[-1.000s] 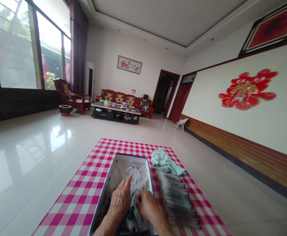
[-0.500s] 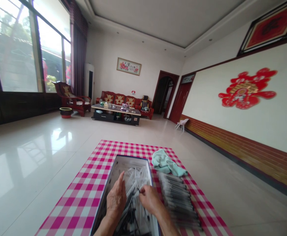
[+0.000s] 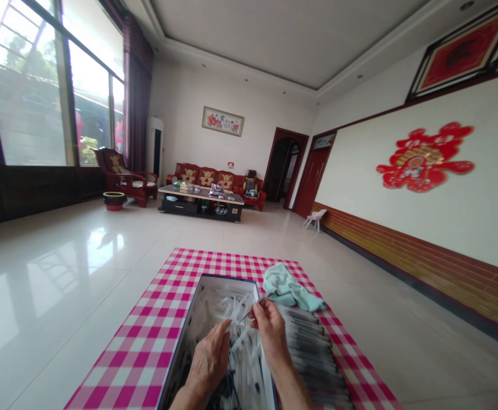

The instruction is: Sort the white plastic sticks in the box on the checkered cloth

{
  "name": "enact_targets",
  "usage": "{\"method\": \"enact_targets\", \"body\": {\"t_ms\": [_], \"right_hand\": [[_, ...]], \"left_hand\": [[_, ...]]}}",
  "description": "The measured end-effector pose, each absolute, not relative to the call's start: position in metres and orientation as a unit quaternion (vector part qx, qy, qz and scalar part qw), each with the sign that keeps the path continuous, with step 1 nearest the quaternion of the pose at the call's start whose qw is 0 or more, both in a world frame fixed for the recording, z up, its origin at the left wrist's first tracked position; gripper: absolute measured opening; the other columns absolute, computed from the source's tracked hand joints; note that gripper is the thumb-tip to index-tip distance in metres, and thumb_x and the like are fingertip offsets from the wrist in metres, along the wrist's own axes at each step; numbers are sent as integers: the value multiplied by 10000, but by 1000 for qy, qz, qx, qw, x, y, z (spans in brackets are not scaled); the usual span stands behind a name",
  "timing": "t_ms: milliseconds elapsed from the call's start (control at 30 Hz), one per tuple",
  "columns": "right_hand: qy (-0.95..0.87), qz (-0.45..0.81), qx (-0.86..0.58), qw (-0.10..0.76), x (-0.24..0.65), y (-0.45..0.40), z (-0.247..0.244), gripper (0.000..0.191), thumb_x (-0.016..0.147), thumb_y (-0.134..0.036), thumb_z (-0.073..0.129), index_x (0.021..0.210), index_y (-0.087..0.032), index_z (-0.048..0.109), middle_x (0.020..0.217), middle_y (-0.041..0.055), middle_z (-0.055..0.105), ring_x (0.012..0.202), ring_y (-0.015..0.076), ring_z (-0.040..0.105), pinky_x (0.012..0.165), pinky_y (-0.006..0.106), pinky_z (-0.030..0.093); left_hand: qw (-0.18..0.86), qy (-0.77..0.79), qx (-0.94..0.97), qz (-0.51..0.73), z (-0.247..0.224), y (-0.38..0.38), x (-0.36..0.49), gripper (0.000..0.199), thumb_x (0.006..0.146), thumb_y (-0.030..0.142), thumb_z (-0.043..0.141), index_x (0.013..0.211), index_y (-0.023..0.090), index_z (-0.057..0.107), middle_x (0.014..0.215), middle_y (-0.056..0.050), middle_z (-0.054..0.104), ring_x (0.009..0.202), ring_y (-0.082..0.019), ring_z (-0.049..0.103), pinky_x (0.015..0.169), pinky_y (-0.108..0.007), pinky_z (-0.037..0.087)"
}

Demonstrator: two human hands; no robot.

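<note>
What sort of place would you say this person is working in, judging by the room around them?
This is probably the large living room of a private home. A red wooden sofa, a low coffee table and a framed flower picture all suggest a domestic sitting room, not a workshop.

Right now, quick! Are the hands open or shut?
Left hand: curled over white sticks, can't tell if holding any.
Right hand: closed, pinching a thin stick.

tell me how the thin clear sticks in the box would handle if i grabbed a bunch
The sticks probably feel light and fairly stiff: the one at the right hand pokes out straight. Loose and crisscrossed, they would likely slip apart in a grab.
</note>
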State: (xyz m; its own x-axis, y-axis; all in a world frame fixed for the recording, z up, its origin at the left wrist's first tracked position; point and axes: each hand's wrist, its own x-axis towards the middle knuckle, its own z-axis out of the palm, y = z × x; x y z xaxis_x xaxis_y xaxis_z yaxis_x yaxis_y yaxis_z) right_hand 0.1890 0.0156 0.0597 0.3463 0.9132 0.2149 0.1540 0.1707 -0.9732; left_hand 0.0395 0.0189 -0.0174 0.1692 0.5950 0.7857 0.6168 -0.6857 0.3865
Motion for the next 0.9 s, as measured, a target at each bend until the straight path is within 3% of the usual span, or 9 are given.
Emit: {"method": "enact_targets", "body": {"t_ms": [167, 400, 733, 900], "right_hand": [[-450, 320, -539, 636, 184, 16, 62, 301, 748, -477, 565, 834, -188, 561, 735, 12, 615, 672, 167, 599, 593, 256, 506], [-462, 356, -532, 614, 175, 9, 61, 308, 728, -471, 583, 790, -168, 585, 724, 33, 633, 667, 176, 600, 585, 261, 491], [-570, 386, -547, 477, 171, 6, 62, 194, 745, -335, 547, 760, -153, 611, 639, -3, 606, 586, 132, 558, 553, 228, 439], [-667, 324, -556, 376, 190, 11, 61, 255, 712, -198, 553, 943, -164, 655, 822, 24, 682, 684, 149, 598, 622, 242, 459]], "left_hand": [[-1, -385, -775, -501, -10, 16, 39, 293, 946, 195, 320, 1160, 161, 518, 952, -78, 710, 855, -155, 685, 747, -247, 559], [-25, -372, -778, -505, -5, 14, 38, 274, 933, 184, 340, 1139, 172, 519, 928, -75, 708, 822, -159, 687, 730, -257, 563], [-52, -380, -774, -504, 2, 10, 38, 192, 931, 207, 385, 987, 200, 568, 778, -26, 693, 683, -142, 682, 641, -223, 541], [-67, -397, -764, -503, 2, 11, 37, 211, 935, 251, 390, 1007, 193, 580, 820, -51, 712, 722, -157, 689, 664, -240, 544]]}}
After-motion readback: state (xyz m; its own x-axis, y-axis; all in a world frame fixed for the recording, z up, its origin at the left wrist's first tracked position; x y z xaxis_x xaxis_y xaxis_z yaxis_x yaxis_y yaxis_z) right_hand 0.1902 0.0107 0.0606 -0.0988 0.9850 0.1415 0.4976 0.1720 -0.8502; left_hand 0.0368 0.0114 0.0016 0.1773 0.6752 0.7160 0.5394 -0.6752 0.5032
